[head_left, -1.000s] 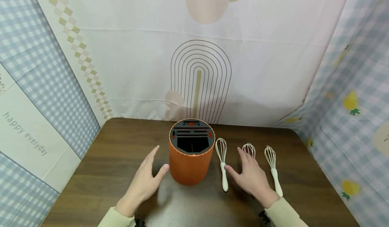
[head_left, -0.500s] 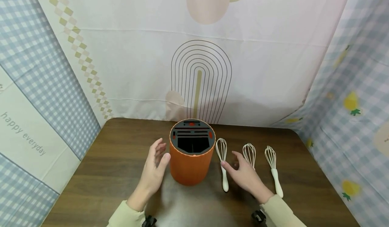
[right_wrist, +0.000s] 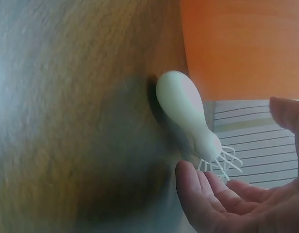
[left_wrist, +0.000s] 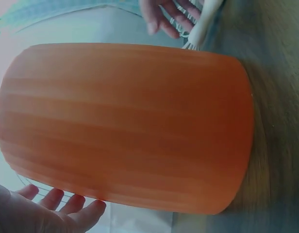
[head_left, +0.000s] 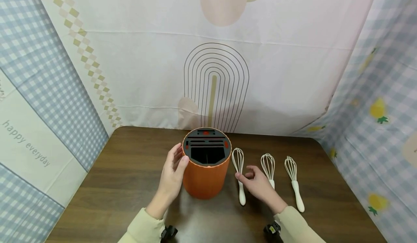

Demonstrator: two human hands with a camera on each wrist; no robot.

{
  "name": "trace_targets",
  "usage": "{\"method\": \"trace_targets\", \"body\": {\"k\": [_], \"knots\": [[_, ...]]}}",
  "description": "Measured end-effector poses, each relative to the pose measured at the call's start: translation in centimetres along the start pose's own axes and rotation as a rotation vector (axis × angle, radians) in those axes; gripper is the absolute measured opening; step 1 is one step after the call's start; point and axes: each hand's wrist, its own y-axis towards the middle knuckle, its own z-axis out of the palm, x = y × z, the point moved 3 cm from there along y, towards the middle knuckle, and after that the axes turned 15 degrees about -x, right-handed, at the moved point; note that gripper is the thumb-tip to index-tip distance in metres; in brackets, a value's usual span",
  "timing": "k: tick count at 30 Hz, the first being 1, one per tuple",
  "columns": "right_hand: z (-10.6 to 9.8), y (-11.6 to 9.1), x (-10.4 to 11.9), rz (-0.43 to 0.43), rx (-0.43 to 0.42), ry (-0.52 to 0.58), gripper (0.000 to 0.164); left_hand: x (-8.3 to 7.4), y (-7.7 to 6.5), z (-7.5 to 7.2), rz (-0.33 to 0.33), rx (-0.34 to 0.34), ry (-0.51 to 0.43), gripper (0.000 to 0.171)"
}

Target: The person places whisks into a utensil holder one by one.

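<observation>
Curving loosely at an upright orange holder's (head_left: 205, 181) side, the left hand (head_left: 172, 176) is unclenched; the right hand (head_left: 258, 186), thumb and fingers apart, hovers by the white whisk (head_left: 241, 192) nearest the holder on the wooden table (head_left: 114, 185).

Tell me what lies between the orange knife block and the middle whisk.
In the head view, the leftmost whisk lies there, and part of the right hand also shows between them.

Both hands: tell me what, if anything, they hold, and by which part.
Nothing looks held: the left hand is beside the orange container, contact unclear; the right hand is by the leftmost whisk.
</observation>
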Motion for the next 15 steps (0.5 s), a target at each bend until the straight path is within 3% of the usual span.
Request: {"method": "trace_targets", "body": {"k": [5, 9, 15], "knots": [[0.6, -0.1, -0.6, 0.095, 0.031, 0.135, 0.071, -0.2, 0.1, 0.2, -0.023, -0.006, 0.029, 0.051], [1.0, -0.1, -0.9, 0.122, 0.031, 0.175, 0.065, -0.5, 0.1, 0.3, -0.057, -0.009, 0.058, 0.051], [1.3, -0.1, -1.1, 0.128, 0.022, 0.174, 0.056, -3.4, -0.6, 0.4, -0.066, -0.014, 0.058, 0.051]]}}
